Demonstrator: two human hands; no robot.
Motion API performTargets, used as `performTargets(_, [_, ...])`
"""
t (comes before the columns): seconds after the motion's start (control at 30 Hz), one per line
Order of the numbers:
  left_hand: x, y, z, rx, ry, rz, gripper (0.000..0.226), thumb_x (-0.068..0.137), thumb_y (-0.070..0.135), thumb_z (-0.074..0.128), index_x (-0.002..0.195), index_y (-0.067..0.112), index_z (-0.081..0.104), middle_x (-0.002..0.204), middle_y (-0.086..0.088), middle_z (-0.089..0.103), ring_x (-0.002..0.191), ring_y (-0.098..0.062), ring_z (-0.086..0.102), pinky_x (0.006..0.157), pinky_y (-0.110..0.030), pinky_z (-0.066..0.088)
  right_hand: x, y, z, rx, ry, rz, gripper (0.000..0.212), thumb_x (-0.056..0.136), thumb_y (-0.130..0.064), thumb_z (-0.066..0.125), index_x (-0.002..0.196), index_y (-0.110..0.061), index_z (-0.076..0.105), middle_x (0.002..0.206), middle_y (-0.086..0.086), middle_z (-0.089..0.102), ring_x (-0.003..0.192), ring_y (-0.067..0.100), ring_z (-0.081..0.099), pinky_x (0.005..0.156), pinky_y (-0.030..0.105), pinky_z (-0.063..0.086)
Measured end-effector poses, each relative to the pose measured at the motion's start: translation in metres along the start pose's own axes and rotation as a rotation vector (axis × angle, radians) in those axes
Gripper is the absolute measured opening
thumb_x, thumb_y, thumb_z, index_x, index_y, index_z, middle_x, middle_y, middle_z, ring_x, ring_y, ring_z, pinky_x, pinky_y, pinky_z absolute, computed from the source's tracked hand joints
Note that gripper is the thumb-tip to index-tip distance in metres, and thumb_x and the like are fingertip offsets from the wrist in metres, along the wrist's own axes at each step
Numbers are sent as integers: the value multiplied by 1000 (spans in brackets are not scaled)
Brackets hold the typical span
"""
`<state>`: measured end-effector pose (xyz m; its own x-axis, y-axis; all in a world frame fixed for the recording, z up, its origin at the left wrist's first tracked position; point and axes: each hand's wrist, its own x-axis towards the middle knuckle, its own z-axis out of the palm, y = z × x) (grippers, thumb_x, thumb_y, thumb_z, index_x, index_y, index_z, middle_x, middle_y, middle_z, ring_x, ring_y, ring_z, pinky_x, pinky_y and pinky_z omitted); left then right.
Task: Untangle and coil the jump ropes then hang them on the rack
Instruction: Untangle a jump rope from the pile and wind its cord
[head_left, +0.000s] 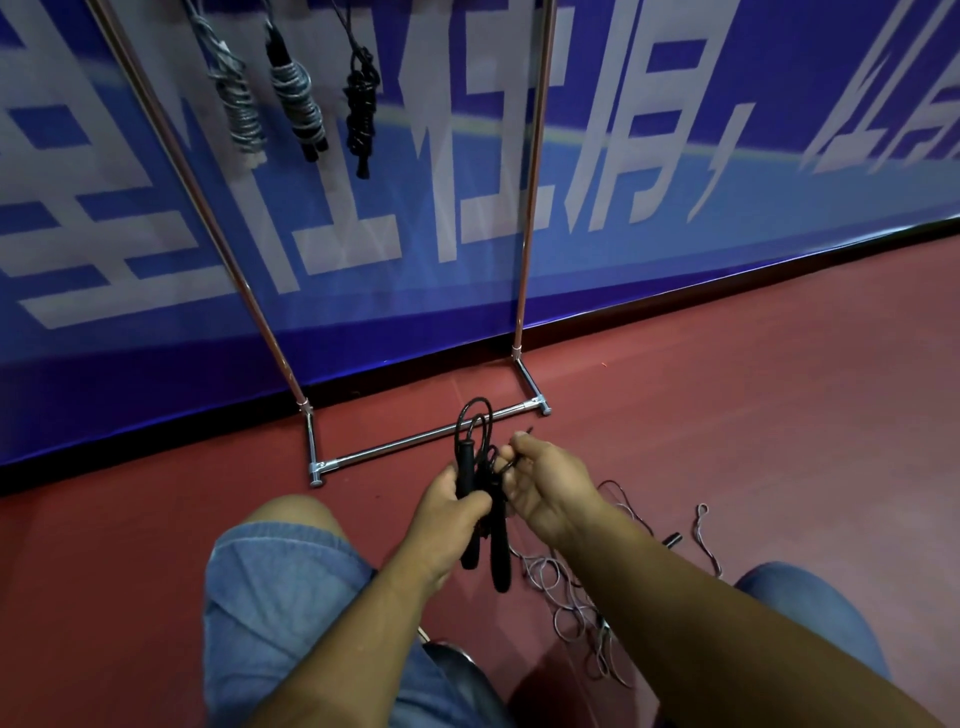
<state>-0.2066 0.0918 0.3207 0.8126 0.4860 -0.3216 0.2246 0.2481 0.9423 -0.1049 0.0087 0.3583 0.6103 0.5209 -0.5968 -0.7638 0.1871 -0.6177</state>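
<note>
Hanging at eleven o'clock from the hands, three coiled ropes were seen on the rack, whose base bar lay at twelve o'clock, just beyond the fingers. The left hand was clamped round the handles of the black jump rope, whose long axis ran from twelve to six o'clock, loop uppermost. The right hand, close beside at three o'clock, was pinching the cord near the handles. A tangled pale rope lay on the red floor at five o'clock. The hanging space was judged to lie upward between eleven and twelve o'clock, about equally near both hands; the top rail was out of view.
</note>
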Motion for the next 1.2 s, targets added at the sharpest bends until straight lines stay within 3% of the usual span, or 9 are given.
performTargets(0.13, [1,0,1,-68,-24,-7,54,69,3,54,120,16,66,95,-6,69,86,-18,65,80,-37,57,0,1,5,36,-43,5,14,105,-10,50,91,-10,54,70,5,61,57,14,61,52,20,54])
performTargets(0.27, [-1,4,-1,-56,-58,-3,44,71,5,65,114,16,64,85,-2,69,77,-18,65,76,-38,55,-5,0,3,-8,-122,-58,21,100,2,48,86,-12,54,80,7,64,69,19,66,64,27,56])
performTargets(0.37, [-2,7,1,-29,-48,10,46,72,8,78,113,11,59,82,-1,66,72,-20,62,71,-38,54,-8,0,1,-217,-145,-128,17,97,1,54,87,-13,56,74,4,59,62,15,59,62,28,48])
performTargets(0.43, [-1,7,3,-3,-22,7,46,75,5,77,117,11,58,86,-8,64,70,-22,61,66,-38,54,-9,0,2,-330,-135,-188,15,95,-3,59,86,-15,59,70,4,57,61,14,52,63,29,44])
performTargets(0.6, [-2,10,6,99,8,-3,39,87,-11,59,117,13,55,80,-9,57,60,-18,57,59,-35,52,-15,0,5,-418,-125,-327,10,96,-1,60,94,-11,62,78,3,64,65,11,58,65,28,48])
performTargets(0.77, [3,7,4,184,80,-17,54,80,-3,72,120,26,49,85,-9,64,60,-19,60,58,-33,50,-14,3,-1,-429,-134,-370,5,95,-3,63,98,-7,64,86,11,67,79,24,61,66,32,49])
performTargets(0.87, [3,8,7,231,73,2,67,79,-4,73,128,32,45,91,1,68,67,-12,62,59,-29,51,-14,5,0,-426,-126,-380,5,95,-2,63,99,-5,64,85,11,69,74,21,63,59,26,48])
performTargets(1.07, [6,5,8,311,58,-44,38,67,10,56,104,22,59,74,-8,62,61,-26,58,54,-43,47,-7,12,-3,-631,-96,-449,10,96,-7,63,99,2,68,76,7,66,63,13,58,56,23,45])
performTargets(1.2, [-2,11,10,330,15,-71,29,84,-6,49,101,14,62,68,-12,60,55,-25,58,53,-36,47,-6,15,-9,-706,-92,-484,10,94,-9,65,87,-3,68,69,-4,65,62,7,57,59,19,46])
